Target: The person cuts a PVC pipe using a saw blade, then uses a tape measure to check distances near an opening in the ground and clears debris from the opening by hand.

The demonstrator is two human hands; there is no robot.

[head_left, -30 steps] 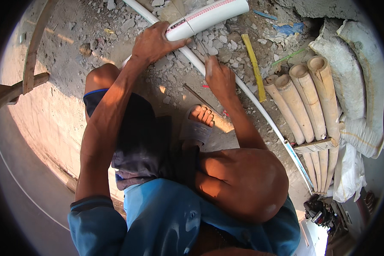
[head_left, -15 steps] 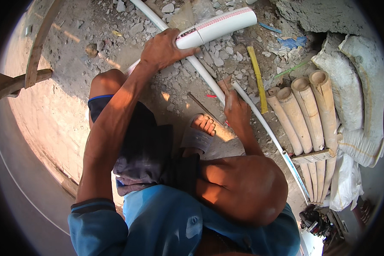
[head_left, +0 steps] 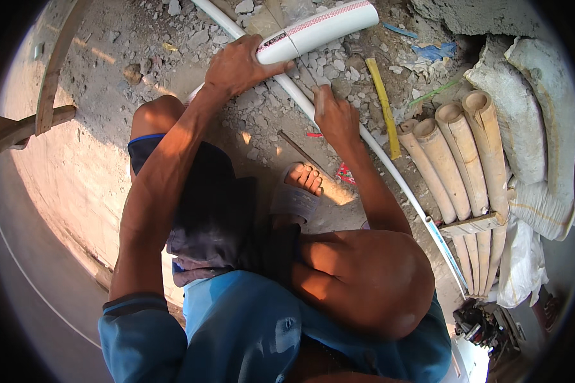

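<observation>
My left hand is closed around a thick white plastic pipe with a red printed stripe, its thumb along the near side. A dark cut line rings the pipe just right of that hand. In the fingers of my right hand is a thin, narrow saw blade, which runs up to the cut and shows again beyond the pipe. Beneath the thick pipe and behind my right hand, a slimmer white pipe crosses diagonally over the ground. My right fingers partly hide the blade's near end.
Broken stones and rubble cover the ground around my sandalled foot. A yellow strip lies to the right. Farther right are several bamboo poles joined by a wooden crosspiece, beside stuffed white sacks. Wooden pieces stand at left.
My right hand has moved up and left toward the thick pipe, and the blade now sticks out beyond its far side. My left hand keeps its grip.
</observation>
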